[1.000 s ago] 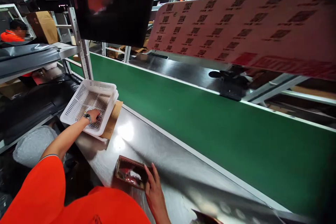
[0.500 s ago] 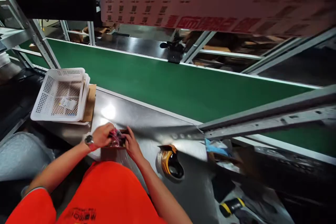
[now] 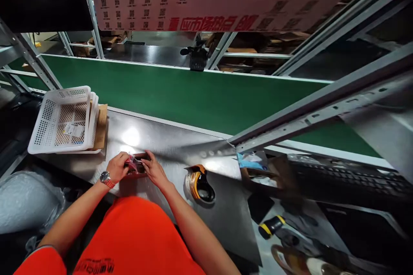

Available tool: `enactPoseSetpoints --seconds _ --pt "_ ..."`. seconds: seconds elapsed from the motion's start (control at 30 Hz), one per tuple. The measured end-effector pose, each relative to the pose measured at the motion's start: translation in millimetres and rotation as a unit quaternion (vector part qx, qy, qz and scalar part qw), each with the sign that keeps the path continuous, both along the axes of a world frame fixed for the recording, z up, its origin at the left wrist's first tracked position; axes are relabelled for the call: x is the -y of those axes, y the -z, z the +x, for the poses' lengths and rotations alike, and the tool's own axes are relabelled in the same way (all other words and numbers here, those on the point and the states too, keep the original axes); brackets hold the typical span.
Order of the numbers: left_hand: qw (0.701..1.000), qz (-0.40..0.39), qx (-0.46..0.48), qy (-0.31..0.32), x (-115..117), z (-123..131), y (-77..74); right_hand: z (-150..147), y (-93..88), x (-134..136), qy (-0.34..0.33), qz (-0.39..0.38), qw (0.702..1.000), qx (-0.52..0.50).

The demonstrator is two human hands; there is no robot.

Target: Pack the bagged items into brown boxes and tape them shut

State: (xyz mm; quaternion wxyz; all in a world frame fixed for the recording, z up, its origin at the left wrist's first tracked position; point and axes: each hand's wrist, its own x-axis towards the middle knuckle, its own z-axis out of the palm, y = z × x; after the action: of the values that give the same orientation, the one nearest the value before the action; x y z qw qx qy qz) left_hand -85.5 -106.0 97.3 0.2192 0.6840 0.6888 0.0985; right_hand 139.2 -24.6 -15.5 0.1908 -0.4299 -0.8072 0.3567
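A small brown cardboard box [image 3: 137, 175] rests on the metal bench close to my body, its top open. My left hand [image 3: 118, 167], with a watch on the wrist, pinches a small red-and-clear plastic packet [image 3: 131, 162] at the box's opening. Fingers of my right hand [image 3: 156, 171] grip the right side of the same box, thumb towards its inside. What lies deeper in the box is too small and shadowed to make out. A tape dispenser [image 3: 194, 184] in orange and black stands on the bench to the right of my right hand.
Stacked white plastic baskets [image 3: 40, 137] stand at the left, a paper label inside the top one. Beyond the bench runs a green conveyor belt [image 3: 180, 99]. A slanting metal post [image 3: 309, 111], a keyboard [image 3: 348, 176] and a black-and-yellow scanner [image 3: 271, 226] are at the right.
The view has shifted to the right. My left hand and the packet sit lower in the box's opening, and my right hand stays at the box's right side.
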Motion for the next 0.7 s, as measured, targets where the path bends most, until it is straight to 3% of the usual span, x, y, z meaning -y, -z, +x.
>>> enactPoseSetpoints --seconds 0.13,0.27,0.43,0.7 --pt "0.998 -0.051 -0.022 0.038 -4.4 -8.3 -2.6 -4.1 -18.4 -25.5 -0.014 -0.011 0.994 0.104" --pt "0.989 -0.114 -0.074 0.051 -25.0 17.8 4.6 -6.3 -31.0 -43.4 -0.038 -0.02 0.989 0.139" --pt "0.978 -0.164 -0.128 0.02 -47.7 50.8 16.9 -0.5 -33.7 -33.6 -0.03 -0.015 0.992 0.121" --pt "0.978 -0.181 0.064 0.077 -54.5 34.9 34.3 22.7 -34.8 -18.8 0.002 -0.022 0.992 0.12"
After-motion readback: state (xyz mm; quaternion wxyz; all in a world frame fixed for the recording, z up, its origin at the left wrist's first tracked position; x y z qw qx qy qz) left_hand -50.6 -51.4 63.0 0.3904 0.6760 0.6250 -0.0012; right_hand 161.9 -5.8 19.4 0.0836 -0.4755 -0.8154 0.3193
